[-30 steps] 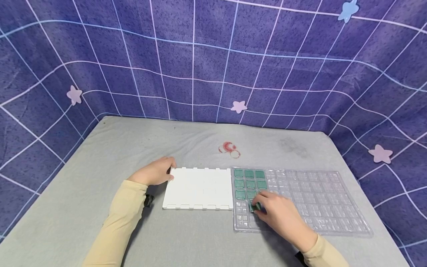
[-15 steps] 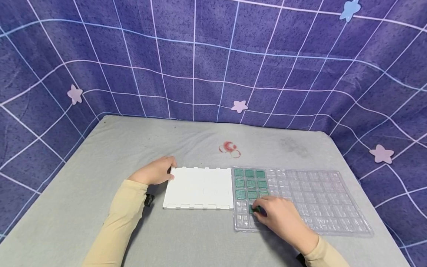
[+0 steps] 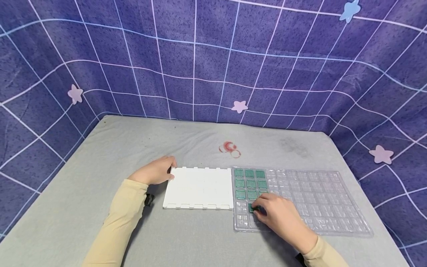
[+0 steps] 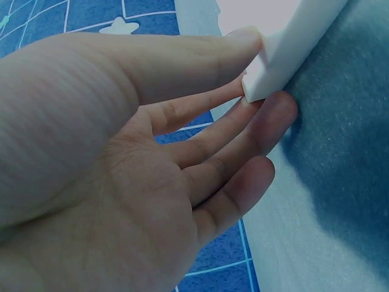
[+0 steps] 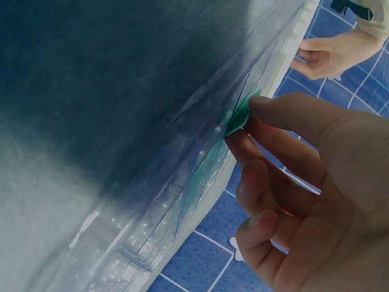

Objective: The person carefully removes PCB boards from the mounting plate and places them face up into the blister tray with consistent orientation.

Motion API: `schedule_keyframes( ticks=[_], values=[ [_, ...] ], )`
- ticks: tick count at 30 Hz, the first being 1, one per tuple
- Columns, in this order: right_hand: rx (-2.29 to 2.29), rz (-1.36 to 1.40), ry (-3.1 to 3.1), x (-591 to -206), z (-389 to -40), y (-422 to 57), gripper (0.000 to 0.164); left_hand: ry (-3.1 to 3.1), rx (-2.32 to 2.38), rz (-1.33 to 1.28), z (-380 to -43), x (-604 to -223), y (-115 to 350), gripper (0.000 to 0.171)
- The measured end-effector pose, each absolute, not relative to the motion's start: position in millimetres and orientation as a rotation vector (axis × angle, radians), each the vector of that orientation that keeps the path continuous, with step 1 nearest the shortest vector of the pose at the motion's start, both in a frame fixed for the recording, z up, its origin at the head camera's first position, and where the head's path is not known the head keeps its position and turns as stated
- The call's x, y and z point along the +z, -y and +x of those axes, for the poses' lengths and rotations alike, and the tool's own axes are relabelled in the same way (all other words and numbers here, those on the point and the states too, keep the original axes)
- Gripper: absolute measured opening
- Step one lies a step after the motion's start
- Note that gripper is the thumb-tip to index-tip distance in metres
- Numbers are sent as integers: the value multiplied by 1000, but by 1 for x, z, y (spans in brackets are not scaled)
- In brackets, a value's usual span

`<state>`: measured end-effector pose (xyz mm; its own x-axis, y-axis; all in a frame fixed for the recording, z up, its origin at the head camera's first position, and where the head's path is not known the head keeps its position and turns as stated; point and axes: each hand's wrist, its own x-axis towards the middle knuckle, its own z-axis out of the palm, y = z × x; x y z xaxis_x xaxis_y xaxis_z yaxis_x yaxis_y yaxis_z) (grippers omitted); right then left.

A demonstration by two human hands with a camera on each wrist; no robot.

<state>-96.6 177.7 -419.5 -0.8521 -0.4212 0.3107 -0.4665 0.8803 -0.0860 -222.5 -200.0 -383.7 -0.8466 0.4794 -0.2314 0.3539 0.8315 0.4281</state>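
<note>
My left hand point(image 3: 154, 171) holds the upper left corner of a flat white board point(image 3: 200, 187) on the table. In the left wrist view the thumb lies on its top, with fingertips at the corner's edge and underside. My right hand point(image 3: 278, 213) pinches a small green circuit board point(image 5: 242, 115) between thumb and fingers. That piece sits at a pocket in the fourth row of the clear plastic tray point(image 3: 242, 221), tilted in the right wrist view and partly covered by fingertips. Above it, several green circuit boards point(image 3: 251, 184) lie in the tray's left columns.
The tray's right side point(image 3: 320, 196) has rows of bare pockets, and its left edge adjoins the white board. A grey cloth point(image 3: 186, 237) covers the table, with a red stain point(image 3: 228, 147) behind the boards. A purple gridded curtain point(image 3: 207, 63) encloses the back and sides.
The right hand's fingertips have shifted very slightly at the same pocket, still pinching the green circuit board. The left hand and the white board have stayed in place.
</note>
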Motion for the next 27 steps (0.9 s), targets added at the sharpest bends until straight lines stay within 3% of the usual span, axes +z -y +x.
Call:
schedule_keyframes(
  ticks=[27],
  values=[
    [307,536,2812,-425,-97,-174,10,-2720,498,638,-225,-387,198,30]
  ],
)
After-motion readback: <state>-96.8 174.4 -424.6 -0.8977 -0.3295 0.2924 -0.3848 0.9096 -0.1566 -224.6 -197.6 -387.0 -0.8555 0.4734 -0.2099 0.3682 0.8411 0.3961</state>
